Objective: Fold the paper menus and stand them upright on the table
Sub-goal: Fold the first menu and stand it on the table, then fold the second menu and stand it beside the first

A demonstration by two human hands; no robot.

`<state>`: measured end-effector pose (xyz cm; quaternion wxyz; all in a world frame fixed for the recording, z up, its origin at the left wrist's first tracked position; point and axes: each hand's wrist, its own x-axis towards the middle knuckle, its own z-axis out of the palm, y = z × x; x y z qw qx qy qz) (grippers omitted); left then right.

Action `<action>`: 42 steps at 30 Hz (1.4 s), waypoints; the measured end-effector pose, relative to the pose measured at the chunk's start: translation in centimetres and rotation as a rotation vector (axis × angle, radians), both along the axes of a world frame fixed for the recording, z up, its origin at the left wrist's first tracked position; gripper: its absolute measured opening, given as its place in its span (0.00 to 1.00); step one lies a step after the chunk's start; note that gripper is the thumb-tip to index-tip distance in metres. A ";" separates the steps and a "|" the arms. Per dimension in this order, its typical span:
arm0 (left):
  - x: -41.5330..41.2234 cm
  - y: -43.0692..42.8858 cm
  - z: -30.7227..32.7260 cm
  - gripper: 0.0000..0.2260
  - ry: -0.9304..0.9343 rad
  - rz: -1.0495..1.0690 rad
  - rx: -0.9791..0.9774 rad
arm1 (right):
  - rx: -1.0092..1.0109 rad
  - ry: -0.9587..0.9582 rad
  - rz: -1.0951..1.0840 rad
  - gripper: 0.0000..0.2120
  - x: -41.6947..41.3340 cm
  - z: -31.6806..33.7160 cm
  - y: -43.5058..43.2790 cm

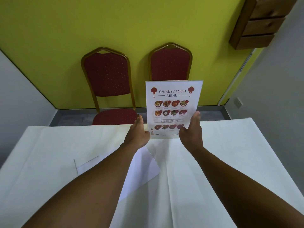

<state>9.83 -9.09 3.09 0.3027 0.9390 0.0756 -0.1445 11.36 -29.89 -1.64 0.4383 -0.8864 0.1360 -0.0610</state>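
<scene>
Menu (172,102) stood upright; I judged it light, floppy. L hand (137,134) & R hand (191,130) flanked its lower edges, fingers straight, grip unclear.

A menu (173,109) is stood upright on the table (230,162), near its far edge and somewhat right of the middle. It is flanked by two hands: the left hand (137,134) is placed at its lower left edge and the right hand (191,130) at its lower right edge. Nearer the viewer, a flat sheet of paper (144,167) is laid on the table, partly covered by the left forearm. Beyond the far edge two chairs are set side by side, the left chair (107,83) left of the menu and the right chair (170,63) directly behind it. Behind both, a wall (65,30) is seen, and a wooden fixture (259,25) is mounted at the upper right.
</scene>
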 end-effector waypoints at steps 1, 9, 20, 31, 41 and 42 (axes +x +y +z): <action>-0.2 0.5 0.0 0.36 0.002 -0.037 0.057 | -0.052 -0.020 0.022 0.39 -0.6 0.9 0.7; -3.1 4.9 0.6 0.32 -0.066 -0.291 0.409 | -0.279 -0.066 0.246 0.36 -3.6 3.8 6.1; -6.2 13.1 -0.7 0.29 -0.008 -0.301 0.413 | -0.403 0.050 0.451 0.33 -6.9 1.3 15.5; -7.9 16.2 -6.1 0.31 0.193 -0.383 0.386 | -0.400 0.496 0.181 0.38 -15.0 -5.1 22.2; -7.7 16.7 -9.4 0.33 0.256 -0.254 0.350 | -0.312 0.528 -0.061 0.40 -15.7 -7.5 24.6; -7.8 16.6 -9.6 0.32 0.241 -0.232 0.334 | -0.309 0.531 -0.082 0.40 -15.5 -7.5 24.7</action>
